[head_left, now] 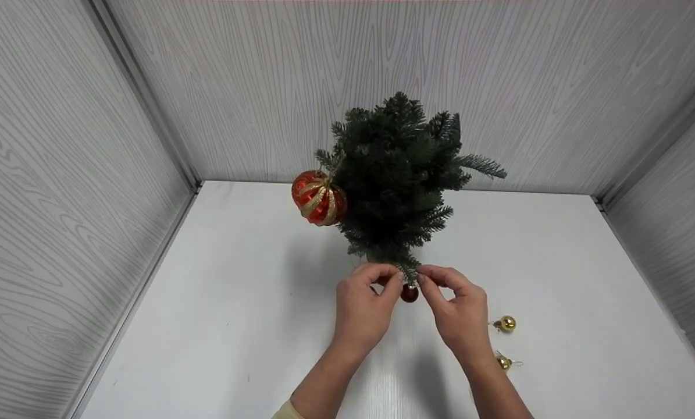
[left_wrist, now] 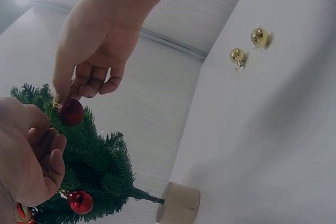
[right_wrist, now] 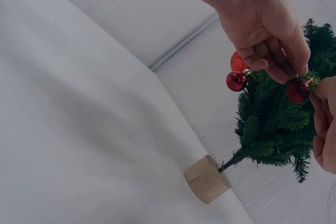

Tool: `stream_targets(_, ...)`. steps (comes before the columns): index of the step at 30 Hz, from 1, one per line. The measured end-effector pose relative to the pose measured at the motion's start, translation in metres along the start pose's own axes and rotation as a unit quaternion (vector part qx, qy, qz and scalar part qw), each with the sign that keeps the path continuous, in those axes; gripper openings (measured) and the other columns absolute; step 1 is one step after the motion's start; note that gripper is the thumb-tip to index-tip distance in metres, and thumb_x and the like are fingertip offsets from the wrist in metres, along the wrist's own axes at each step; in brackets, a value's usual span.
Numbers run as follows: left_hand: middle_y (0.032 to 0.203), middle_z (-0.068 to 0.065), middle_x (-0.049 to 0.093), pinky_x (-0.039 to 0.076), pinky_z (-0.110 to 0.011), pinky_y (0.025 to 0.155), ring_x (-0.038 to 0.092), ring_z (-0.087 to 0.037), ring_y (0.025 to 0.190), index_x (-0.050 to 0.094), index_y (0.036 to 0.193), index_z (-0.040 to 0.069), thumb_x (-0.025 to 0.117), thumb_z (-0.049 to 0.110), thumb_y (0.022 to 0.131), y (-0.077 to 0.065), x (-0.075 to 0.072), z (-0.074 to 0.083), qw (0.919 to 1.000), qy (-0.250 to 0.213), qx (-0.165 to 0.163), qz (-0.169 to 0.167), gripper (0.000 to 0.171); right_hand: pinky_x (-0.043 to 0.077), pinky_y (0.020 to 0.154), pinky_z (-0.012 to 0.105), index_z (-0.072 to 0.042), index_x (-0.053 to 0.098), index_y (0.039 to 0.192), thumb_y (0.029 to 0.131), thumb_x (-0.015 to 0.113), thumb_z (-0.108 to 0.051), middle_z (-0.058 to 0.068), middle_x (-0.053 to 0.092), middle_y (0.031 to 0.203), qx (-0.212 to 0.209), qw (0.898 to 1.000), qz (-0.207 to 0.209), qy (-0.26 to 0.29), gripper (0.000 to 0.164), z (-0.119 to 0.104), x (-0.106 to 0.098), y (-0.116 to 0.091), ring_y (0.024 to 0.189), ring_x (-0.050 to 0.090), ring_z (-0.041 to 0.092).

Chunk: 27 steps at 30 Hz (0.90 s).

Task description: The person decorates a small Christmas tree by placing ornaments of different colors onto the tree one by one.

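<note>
A small artificial Christmas tree (head_left: 396,174) stands in front of both hands. From a branch tip (head_left: 407,269) at its near side hangs a small dark red bauble (head_left: 409,294) with a gold string at its top. My left hand (head_left: 363,302) pinches at this string from the left, thumb against forefinger. From the right, my right hand (head_left: 458,308) pinches at the same place, fingertips right at the branch tip. I cannot tell how much of the branch each pinch includes. Another shiny red bauble (left_wrist: 80,202) hangs elsewhere on the tree.
A large red bauble with gold stripes (head_left: 322,201) hangs on the tree's left side. Two small gold baubles, one farther (head_left: 508,323) and one nearer (head_left: 503,362), lie on the white table right of my right hand. The trunk stands in a round wooden base (right_wrist: 207,179). Wood-grain panels surround the table.
</note>
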<state>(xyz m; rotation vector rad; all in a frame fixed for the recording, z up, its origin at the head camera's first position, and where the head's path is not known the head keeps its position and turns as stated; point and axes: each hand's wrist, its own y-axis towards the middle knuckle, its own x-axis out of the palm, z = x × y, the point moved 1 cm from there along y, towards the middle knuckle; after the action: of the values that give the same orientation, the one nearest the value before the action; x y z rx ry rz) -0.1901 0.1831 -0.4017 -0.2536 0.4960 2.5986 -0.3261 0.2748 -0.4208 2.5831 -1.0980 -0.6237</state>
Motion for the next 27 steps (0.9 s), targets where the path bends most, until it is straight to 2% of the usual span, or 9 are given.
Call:
stream_targets(7,0.094,0.009,0.069,0.055,-0.029,0.067,0.065,-0.011,0.086,0.081,0.096,0.017,0.076,0.015,0.099,-0.005,-0.002,0.000,1.0000,0.000,-0.006,-0.008,0.006,0.051,0.079,0.025,-0.016,0.084,0.109,0.100,0.075,-0.005,-0.006,0.078,0.098,-0.012,1.000,-0.004,0.005,0.016,-0.001,-0.003,-0.004,0.095,0.067,0.014)
stream_targets(14,0.092,0.010,0.069,0.055,-0.030,0.069,0.065,-0.011,0.086,0.081,0.094,0.017,0.075,0.015,0.099,-0.010,-0.005,0.003,0.9999,-0.001,0.002,-0.014,0.008,0.050,0.081,0.026,-0.014,0.083,0.108,0.100,0.074,-0.006,-0.006,0.078,0.098,-0.005,1.000,-0.002,0.009,0.015,-0.005,-0.006,-0.009,0.095,0.067,0.014)
stream_targets(22,0.092,0.011,0.069,0.054,-0.031,0.072,0.065,-0.009,0.086,0.081,0.096,0.016,0.076,0.014,0.099,-0.010,-0.005,0.007,1.0000,0.005,0.006,-0.006,0.006,0.050,0.083,0.025,-0.010,0.082,0.107,0.099,0.073,-0.002,0.007,0.078,0.095,-0.018,0.999,0.007,0.033,0.015,-0.005,-0.007,-0.010,0.094,0.067,0.014)
stream_targets(27,0.093,0.010,0.069,0.054,-0.030,0.070,0.065,-0.009,0.086,0.081,0.097,0.015,0.076,0.015,0.099,-0.008,-0.002,0.006,0.9999,0.006,0.014,0.002,0.005,0.051,0.084,0.024,-0.009,0.082,0.108,0.099,0.073,-0.002,0.003,0.077,0.096,-0.022,0.999,0.014,0.035,0.014,-0.004,-0.006,-0.008,0.095,0.068,0.013)
